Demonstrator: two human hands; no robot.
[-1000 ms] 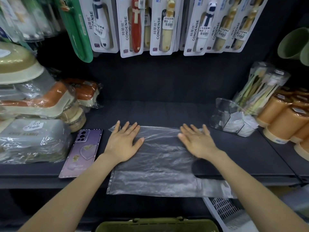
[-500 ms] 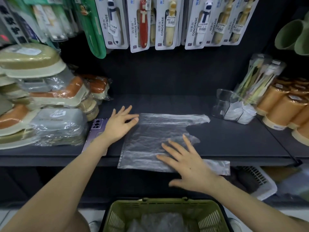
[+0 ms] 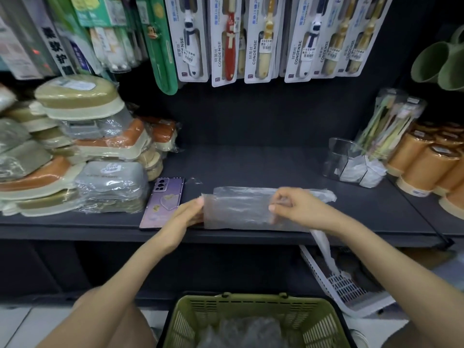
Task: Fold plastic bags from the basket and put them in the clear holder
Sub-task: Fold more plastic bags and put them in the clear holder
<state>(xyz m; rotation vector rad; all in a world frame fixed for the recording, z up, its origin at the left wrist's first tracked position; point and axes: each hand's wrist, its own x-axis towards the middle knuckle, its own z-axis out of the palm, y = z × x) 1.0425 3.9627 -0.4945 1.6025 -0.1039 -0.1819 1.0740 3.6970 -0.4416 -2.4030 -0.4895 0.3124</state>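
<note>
A clear plastic bag (image 3: 241, 209) lies on the dark shelf (image 3: 251, 167), its near half lifted and turned over toward the back. My left hand (image 3: 185, 214) holds the raised flap at its left edge. My right hand (image 3: 298, 207) pinches the flap near its right side. A bag handle (image 3: 324, 249) hangs over the shelf's front edge. The clear holder (image 3: 339, 156) stands at the shelf's right with folded bags inside. Below, a green basket (image 3: 253, 312) holds more crumpled bags.
A purple phone (image 3: 163, 204) lies on the shelf just left of my left hand. Wrapped soap boxes (image 3: 75, 156) are stacked at the left, orange cups (image 3: 431, 164) at the right. Toothbrush packs (image 3: 251, 38) hang above. A white basket (image 3: 346, 285) sits lower right.
Both hands went from pressing the bag flat to gripping its near edge and lifting it up and back. The view has tilted down, showing more of the green basket.
</note>
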